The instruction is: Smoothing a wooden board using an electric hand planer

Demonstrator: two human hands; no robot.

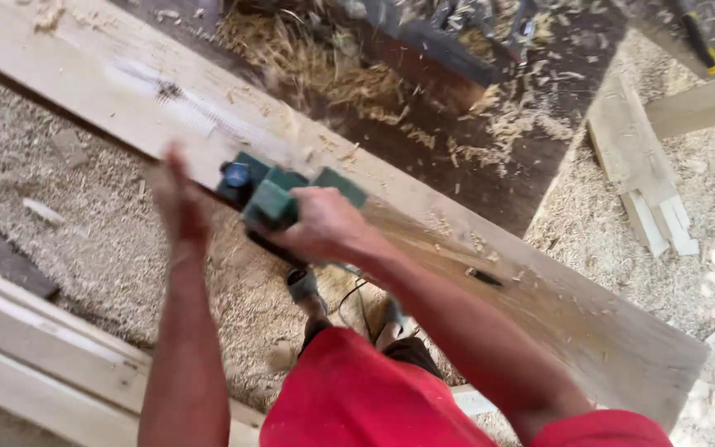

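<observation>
Head view: both hands (250, 217) gripping green power planer (279, 199) at long plank's (539, 290) near edge, sawdust-strewn floor (84, 240) open below.

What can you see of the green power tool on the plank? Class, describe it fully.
The green power tool is a boxy planer with a dark green body, a blue round knob at its front and a raised handle. It sits on the long pale wooden plank, which runs slantwise across the view. The right hand grips its handle; the left hand, blurred, is at its front end by the knob. Wood shavings lie thick beyond the plank. A cord hangs below it.
</observation>
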